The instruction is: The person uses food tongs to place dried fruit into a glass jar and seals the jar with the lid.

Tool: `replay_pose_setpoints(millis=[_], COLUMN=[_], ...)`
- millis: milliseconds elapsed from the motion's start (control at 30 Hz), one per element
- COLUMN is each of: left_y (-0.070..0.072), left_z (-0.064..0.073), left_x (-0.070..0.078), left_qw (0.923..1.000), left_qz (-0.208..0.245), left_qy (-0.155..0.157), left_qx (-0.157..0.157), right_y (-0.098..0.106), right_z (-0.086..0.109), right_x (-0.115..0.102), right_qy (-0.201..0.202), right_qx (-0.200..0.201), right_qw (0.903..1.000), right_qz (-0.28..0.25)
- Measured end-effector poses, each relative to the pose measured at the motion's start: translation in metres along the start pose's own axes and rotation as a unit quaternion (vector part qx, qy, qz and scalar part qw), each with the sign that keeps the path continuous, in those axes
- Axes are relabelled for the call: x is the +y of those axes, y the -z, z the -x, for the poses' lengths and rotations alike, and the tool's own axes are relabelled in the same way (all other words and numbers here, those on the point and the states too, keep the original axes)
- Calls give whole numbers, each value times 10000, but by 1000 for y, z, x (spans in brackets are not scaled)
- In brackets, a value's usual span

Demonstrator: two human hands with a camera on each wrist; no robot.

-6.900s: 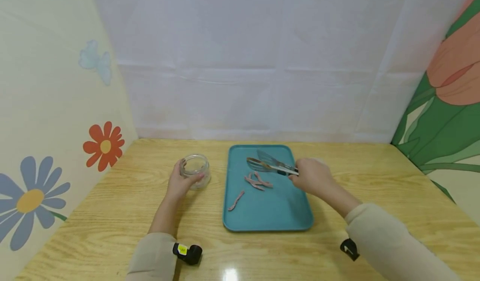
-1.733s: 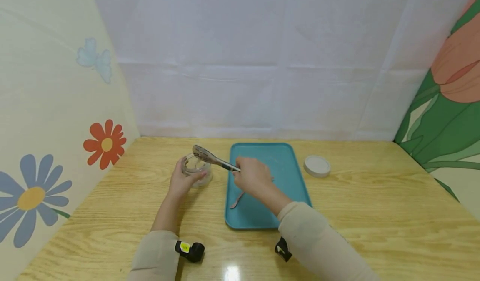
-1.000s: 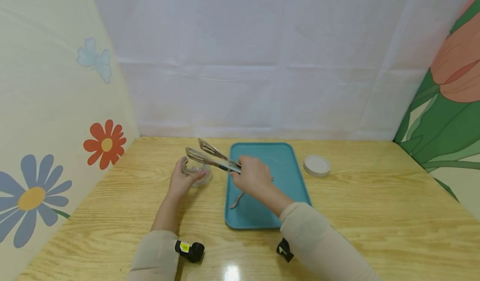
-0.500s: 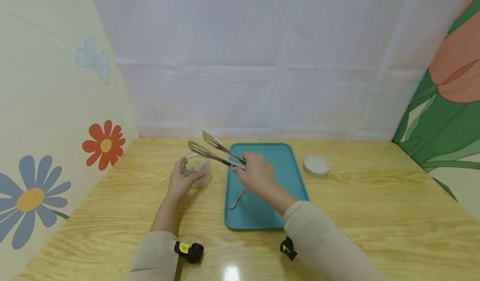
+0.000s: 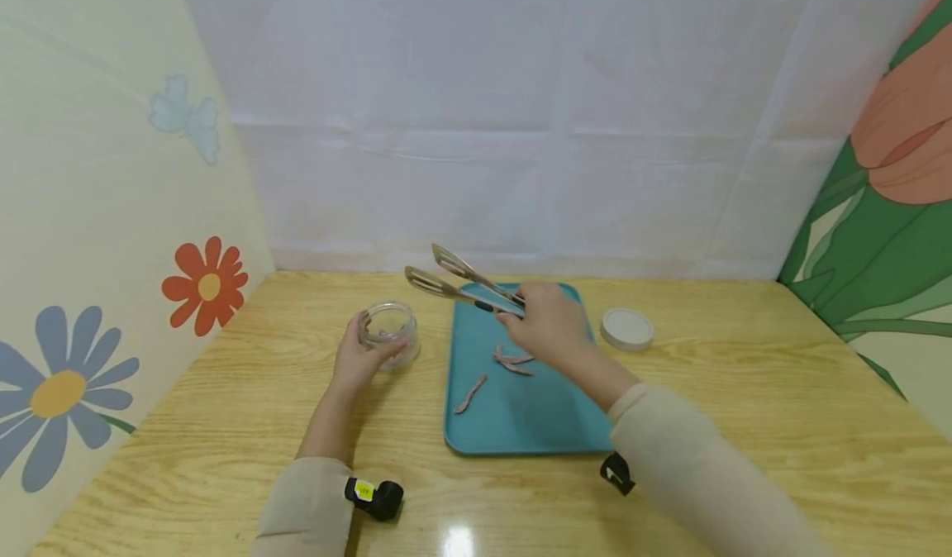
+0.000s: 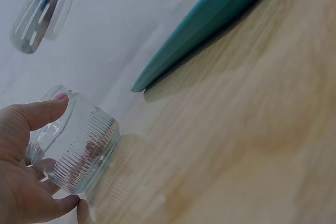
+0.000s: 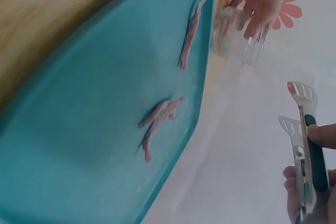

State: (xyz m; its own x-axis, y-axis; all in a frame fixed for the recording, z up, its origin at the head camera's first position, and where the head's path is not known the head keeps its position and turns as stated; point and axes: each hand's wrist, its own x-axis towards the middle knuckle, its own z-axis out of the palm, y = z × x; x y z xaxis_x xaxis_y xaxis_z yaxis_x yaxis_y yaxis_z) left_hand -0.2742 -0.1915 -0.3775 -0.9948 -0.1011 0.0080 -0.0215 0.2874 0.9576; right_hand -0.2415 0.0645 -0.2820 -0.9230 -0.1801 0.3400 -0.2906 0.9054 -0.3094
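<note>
My left hand [image 5: 360,364] grips a clear glass jar [image 5: 406,354] from the left, thumb across its front. The jar stands uncovered on the table, and a small pinkish bit [image 6: 93,149] shows low inside its ribbed wall in the left wrist view. Above the tray, my right hand [image 5: 552,324] holds metal tongs [image 5: 440,286] with slotted heads and dark grips. The heads are spread apart, pointing left, with nothing held between them. Below lie a small pile of pinkish, meat-like strips [image 5: 511,365] and a lone strip [image 5: 470,395].
The strips lie on a blue-green tray [image 5: 543,429] on the wooden table [image 5: 223,474]. Right of the tray sits a round white lid [image 5: 627,329]. A white cloth backdrop [image 5: 461,127] rises behind the table, with painted panels on both sides.
The tongs, closed over the jar earlier, have spread and moved up and right, away from it. The strip pile looks smaller than in the oldest frame. My left hand and the jar stayed put.
</note>
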Motion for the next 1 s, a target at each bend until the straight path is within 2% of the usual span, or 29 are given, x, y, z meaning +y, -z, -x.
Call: replay_pose_setpoints(millis=[267,467,800,1000], left_y=[0,0,-1,-1], left_z=[-1,0,-1,-1], left_x=[0,-1,-3,-2], left_qw=[10000,10000,10000,9999], left_qz=[32,82,72,119], left_qy=[-19,-51,-63,-73], left_qx=[24,5,-10,-39], right_y=[18,25,29,30], right_z=[-2,-1,4,12], right_x=[19,34,59,73], right_qy=[-198,-142,-116,32], right_qx=[-145,-211,-455,-627], right_qw=[9992,9989,9973,9965], right_qz=[327,394,570,555])
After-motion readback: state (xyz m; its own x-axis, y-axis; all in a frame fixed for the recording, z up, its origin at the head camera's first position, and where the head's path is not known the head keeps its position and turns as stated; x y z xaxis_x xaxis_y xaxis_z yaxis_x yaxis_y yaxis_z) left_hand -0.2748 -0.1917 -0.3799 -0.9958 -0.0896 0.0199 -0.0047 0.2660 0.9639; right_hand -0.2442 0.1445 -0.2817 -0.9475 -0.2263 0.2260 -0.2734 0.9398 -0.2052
